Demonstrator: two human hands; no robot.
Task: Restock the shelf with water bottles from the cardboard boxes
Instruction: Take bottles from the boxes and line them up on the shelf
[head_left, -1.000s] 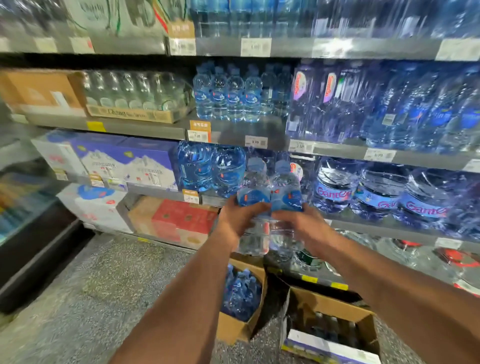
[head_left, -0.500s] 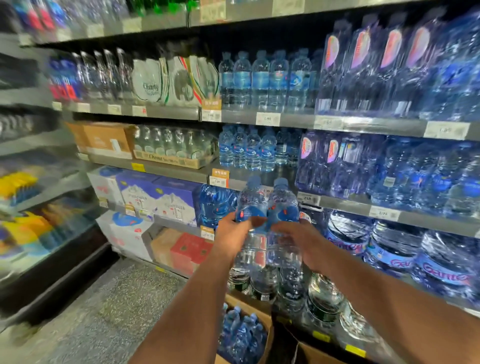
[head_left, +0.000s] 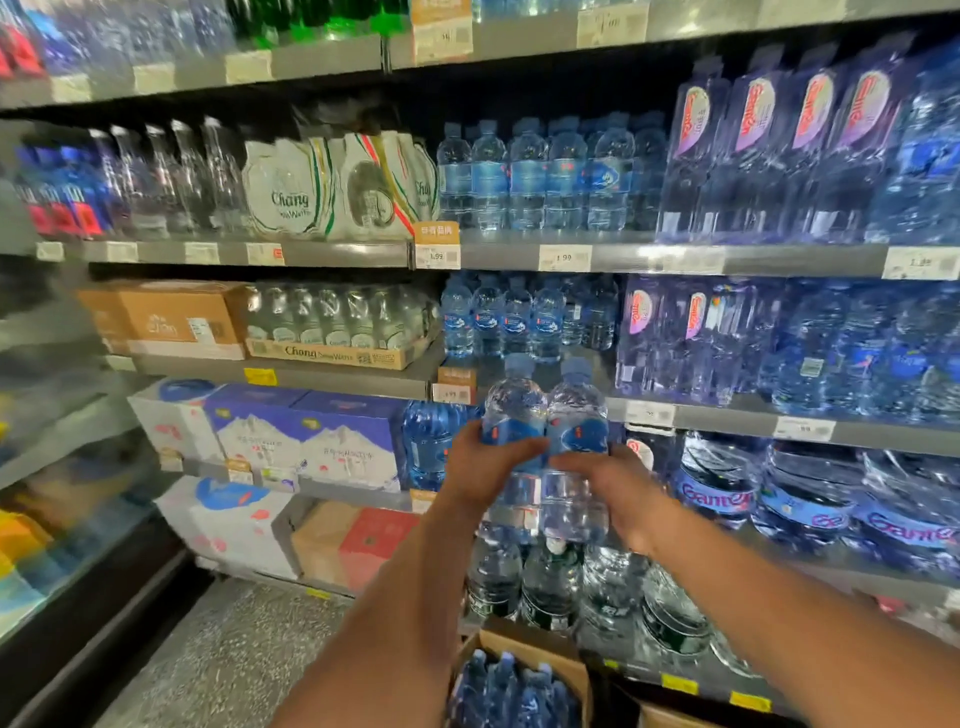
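Two clear water bottles with blue caps and blue labels stand upright side by side in front of me, held at chest height before the shelves. My left hand (head_left: 485, 470) grips the left bottle (head_left: 513, 410) around its label. My right hand (head_left: 615, 491) grips the right bottle (head_left: 576, 410) the same way. Just above and behind them, a row of the same small blue-label bottles (head_left: 514, 319) stands on the middle shelf (head_left: 545, 374), with bare shelf in front of that row. An open cardboard box (head_left: 524, 649) with several blue-capped bottles sits on the floor below my arms.
Large shrink-wrapped bottle packs (head_left: 779, 343) fill the shelves to the right, big jugs (head_left: 810, 488) below them. Boxed water (head_left: 306, 431) and a tray of glass bottles (head_left: 337, 327) sit to the left. A dark display case (head_left: 62, 582) borders the speckled floor (head_left: 223, 660) on the left.
Both hands have lifted the two bottles upward, from the level of the lower shelf toward the middle shelf. My view has tilted up, so higher shelves show and the floor boxes have dropped down.
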